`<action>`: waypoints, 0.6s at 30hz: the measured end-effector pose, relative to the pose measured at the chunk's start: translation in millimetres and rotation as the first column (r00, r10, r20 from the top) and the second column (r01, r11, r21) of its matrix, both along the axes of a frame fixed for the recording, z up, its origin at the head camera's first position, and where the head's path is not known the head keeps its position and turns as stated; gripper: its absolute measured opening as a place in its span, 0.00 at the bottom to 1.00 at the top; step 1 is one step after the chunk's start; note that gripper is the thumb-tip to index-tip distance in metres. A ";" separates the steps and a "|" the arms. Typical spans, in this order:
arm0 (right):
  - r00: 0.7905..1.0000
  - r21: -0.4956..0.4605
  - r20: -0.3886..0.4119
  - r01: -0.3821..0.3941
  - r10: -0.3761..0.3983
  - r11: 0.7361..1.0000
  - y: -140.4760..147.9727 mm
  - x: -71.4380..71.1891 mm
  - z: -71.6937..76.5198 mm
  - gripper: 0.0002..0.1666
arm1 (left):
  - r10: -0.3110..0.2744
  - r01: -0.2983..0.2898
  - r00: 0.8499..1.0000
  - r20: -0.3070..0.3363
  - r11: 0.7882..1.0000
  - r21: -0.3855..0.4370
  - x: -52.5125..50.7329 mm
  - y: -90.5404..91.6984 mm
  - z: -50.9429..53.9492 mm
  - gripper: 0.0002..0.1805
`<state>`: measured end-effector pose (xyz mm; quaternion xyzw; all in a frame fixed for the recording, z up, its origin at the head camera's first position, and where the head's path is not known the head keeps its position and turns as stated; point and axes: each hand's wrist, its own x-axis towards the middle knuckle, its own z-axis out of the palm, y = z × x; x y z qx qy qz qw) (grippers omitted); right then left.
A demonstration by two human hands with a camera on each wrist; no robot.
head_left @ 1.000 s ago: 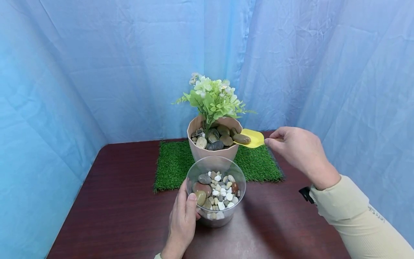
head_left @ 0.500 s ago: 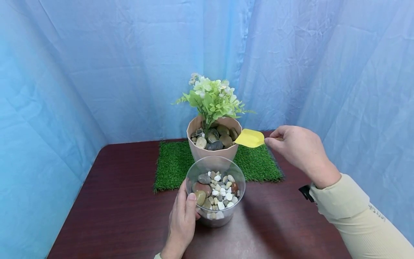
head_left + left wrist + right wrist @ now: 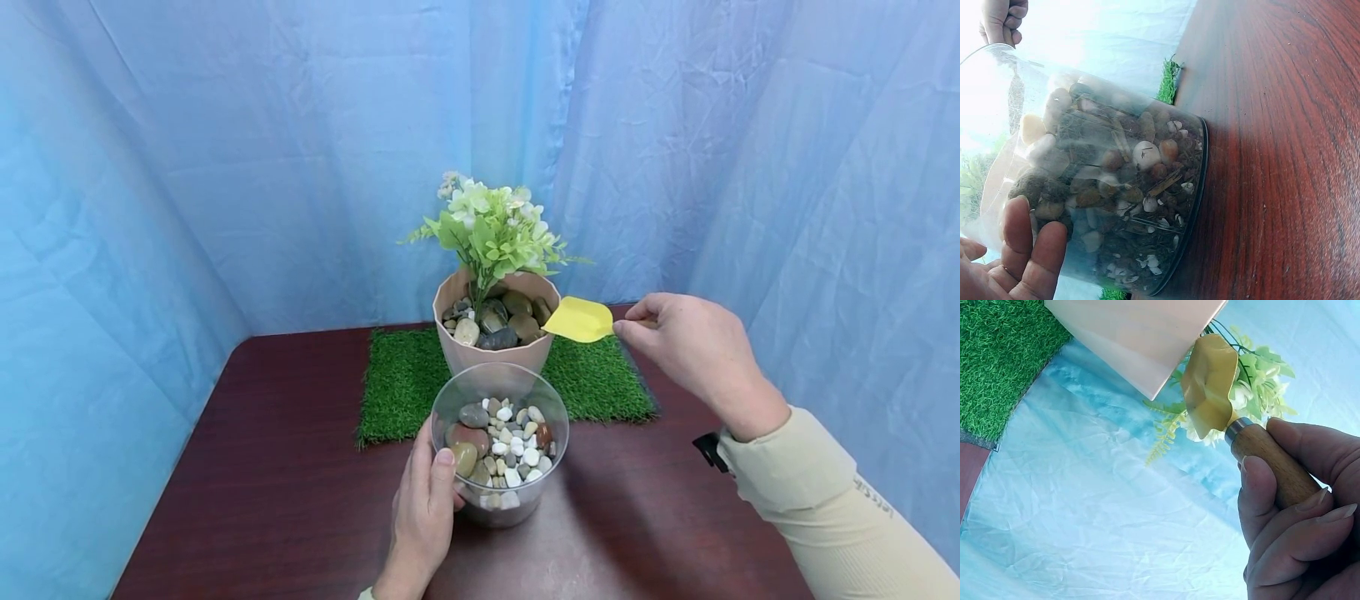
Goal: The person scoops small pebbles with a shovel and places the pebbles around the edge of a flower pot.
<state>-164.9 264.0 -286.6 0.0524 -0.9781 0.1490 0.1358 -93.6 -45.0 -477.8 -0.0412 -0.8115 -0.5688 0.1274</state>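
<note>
A dark reddish-brown table [image 3: 262, 467] with streaky wood grain spreads under both hands, glossy below the left grip, and a soft shadow [image 3: 622, 500] lies on it to that grip's right. Beyond the hands, and along both sides, creased pale-blue curtains [image 3: 337, 125] close in the space. Ahead of the left hand [image 3: 427, 508], an artificial turf mat [image 3: 405, 375] lies on the far part of the tabletop.

The left hand's thumb and fingers are curved round the near-left side of a clear plastic bucket [image 3: 498, 517], which stands upright on the wood, with mixed pebbles [image 3: 513, 454] inside. The right hand [image 3: 693, 346] is closed round the wooden handle [image 3: 1275, 462] of a yellow trowel [image 3: 581, 320]; its blade points left from the grip, bare, tip at the flowerpot's rim. Whether they touch is unclear. The pale pink flowerpot [image 3: 468, 354] sits on the turf beyond the bucket, holding larger stones [image 3: 498, 321] and a white-flowered plant [image 3: 498, 229].
</note>
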 end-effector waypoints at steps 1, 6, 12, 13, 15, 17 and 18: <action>1.000 -0.002 -0.002 -0.002 0.002 1.000 0.2 0.1 -0.7 0.13 | -0.001 0.001 1.000 0.001 1.000 0.001 0.0 0.0 -0.2 0.29; 1.000 -0.008 -0.012 -0.013 0.013 1.000 0.7 0.8 -3.7 0.13 | -0.002 0.002 1.000 -0.004 1.000 0.005 0.0 -0.1 -0.7 0.29; 0.999 -0.025 -0.029 -0.021 0.020 0.999 -2.9 5.6 -7.0 0.14 | 0.007 -0.007 1.000 -0.010 1.000 -0.006 -0.2 -0.2 -1.0 0.29; 0.999 -0.028 -0.033 -0.024 0.023 0.999 -3.8 6.9 -7.7 0.14 | 0.010 -0.010 1.000 -0.013 1.000 -0.010 -0.1 -0.1 -1.1 0.29; 0.999 -0.037 -0.037 -0.032 0.031 0.999 -6.0 9.6 -9.0 0.13 | 0.017 -0.017 1.000 -0.018 1.000 -0.019 0.0 0.1 -1.2 0.29; 0.998 -0.047 -0.043 -0.044 0.042 0.998 -8.2 12.2 -10.2 0.12 | 0.022 -0.023 1.000 -0.019 0.999 -0.025 0.1 0.3 -1.2 0.29; 0.998 -0.052 -0.045 -0.049 0.047 0.997 -9.3 13.5 -10.8 0.12 | 0.023 -0.024 1.000 -0.019 0.999 -0.026 0.2 0.5 -1.2 0.29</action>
